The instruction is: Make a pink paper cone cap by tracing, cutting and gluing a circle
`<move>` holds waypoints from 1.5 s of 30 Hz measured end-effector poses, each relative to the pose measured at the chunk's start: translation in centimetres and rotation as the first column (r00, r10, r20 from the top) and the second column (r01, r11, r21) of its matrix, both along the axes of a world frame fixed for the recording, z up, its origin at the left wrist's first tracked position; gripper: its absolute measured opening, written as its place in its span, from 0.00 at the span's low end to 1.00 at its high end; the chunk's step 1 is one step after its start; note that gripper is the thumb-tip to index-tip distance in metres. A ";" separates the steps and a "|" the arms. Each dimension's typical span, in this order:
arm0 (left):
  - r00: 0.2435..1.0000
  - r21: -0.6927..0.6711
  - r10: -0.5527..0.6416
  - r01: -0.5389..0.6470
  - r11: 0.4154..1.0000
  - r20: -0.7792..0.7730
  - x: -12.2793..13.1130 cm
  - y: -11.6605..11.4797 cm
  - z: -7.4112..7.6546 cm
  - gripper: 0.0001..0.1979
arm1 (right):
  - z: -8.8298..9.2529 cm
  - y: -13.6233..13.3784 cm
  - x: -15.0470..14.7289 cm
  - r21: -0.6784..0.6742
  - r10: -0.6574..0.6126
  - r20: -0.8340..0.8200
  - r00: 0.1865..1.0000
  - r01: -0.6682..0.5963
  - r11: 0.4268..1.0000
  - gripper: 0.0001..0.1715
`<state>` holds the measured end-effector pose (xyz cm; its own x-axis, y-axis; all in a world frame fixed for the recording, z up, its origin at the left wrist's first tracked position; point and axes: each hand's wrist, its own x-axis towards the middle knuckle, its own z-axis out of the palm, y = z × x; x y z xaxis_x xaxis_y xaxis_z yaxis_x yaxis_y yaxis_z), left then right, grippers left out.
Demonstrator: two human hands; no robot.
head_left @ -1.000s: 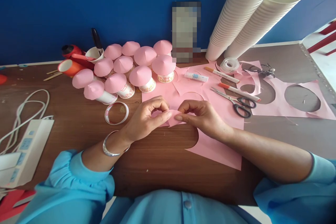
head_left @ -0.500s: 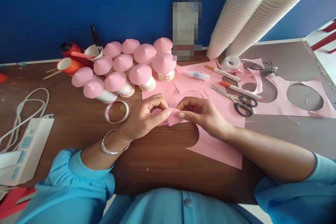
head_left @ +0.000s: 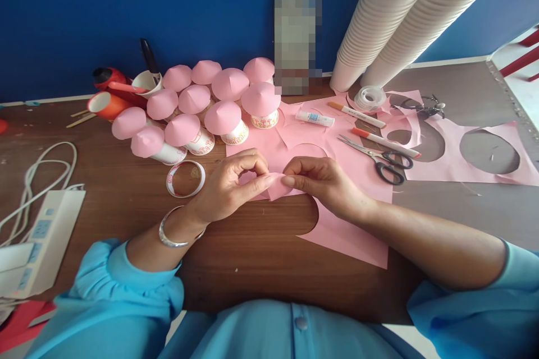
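Observation:
Between my two hands is a piece of pink paper (head_left: 278, 186), partly covered by my fingers. My left hand (head_left: 236, 182) pinches its left side with thumb and forefinger. On the right side my right hand (head_left: 322, 179) pinches it the same way. Beneath and behind it lies a cut pink sheet (head_left: 357, 224) with round cut-outs. A white paper ring (head_left: 168, 180) with a printed pattern rests left of my left hand. Beyond it stand several paper cups topped with pink paper cones (head_left: 261, 99).
Scissors (head_left: 381, 160), two markers (head_left: 385, 142) (head_left: 357, 114), a glue stick (head_left: 315, 118) and a tape roll (head_left: 370, 99) lie to the right. Tall stacks of white paper cups (head_left: 389, 17) lean at the back. A pixelated phone-like object (head_left: 295, 39) stands against the blue wall. A power strip (head_left: 54, 241) with cables is at left.
Both hands keep their pinch on the pink paper with almost no movement. The whole view has shifted very slightly.

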<state>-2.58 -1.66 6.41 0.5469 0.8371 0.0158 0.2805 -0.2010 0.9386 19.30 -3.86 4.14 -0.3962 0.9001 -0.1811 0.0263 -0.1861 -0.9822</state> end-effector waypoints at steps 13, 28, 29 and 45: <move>0.999 0.052 -0.037 0.038 0.998 -0.033 -0.3 0.2 0.1 0.12 | -0.2 0.0 -0.2 0.013 -0.027 -0.065 0.997 0.028 1.000 0.22; 0.999 -0.081 0.040 -0.038 0.996 0.026 -0.6 0.5 -0.2 0.15 | -0.4 0.3 0.5 -0.131 0.046 -0.039 0.998 -0.051 0.990 0.17; 0.998 -0.095 0.053 -0.050 0.994 0.036 -0.6 0.5 -0.2 0.15 | -0.3 0.3 0.4 -0.135 0.046 -0.042 0.998 -0.052 0.989 0.17; 0.993 -0.249 0.117 -0.109 0.962 0.018 0.0 0.1 -0.6 0.12 | -0.3 0.0 -0.1 -0.070 0.009 0.020 1.000 -0.008 0.998 0.21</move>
